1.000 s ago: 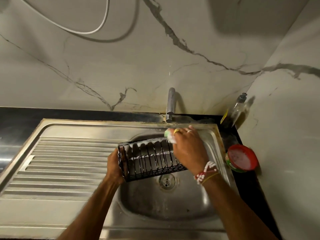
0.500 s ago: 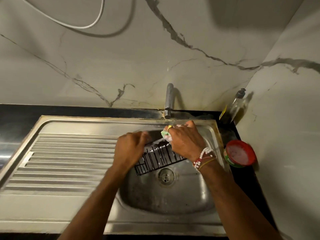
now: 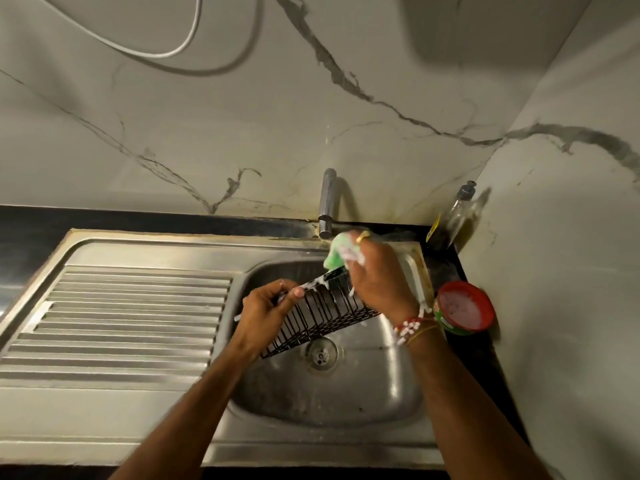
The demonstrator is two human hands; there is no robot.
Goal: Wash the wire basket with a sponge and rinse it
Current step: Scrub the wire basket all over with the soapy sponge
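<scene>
Right hand (image 3: 377,282) grips sponge (image 3: 337,252) on basket (image 3: 325,313).

I see two bare forearms coming in from the near edge. The right hand (image 3: 377,282) wears a gold-coloured ring (image 3: 362,237) on one finger. Its wrist carries a bracelet (image 3: 410,327) of red and white beads, with a thin yellow thread (image 3: 424,332) just beside it. The left hand (image 3: 266,313) and its wrist are bare.

L hand (image 3: 268,311) grips wire basket (image 3: 327,315); R hand (image 3: 375,282) holds sponge (image 3: 337,252).
</scene>
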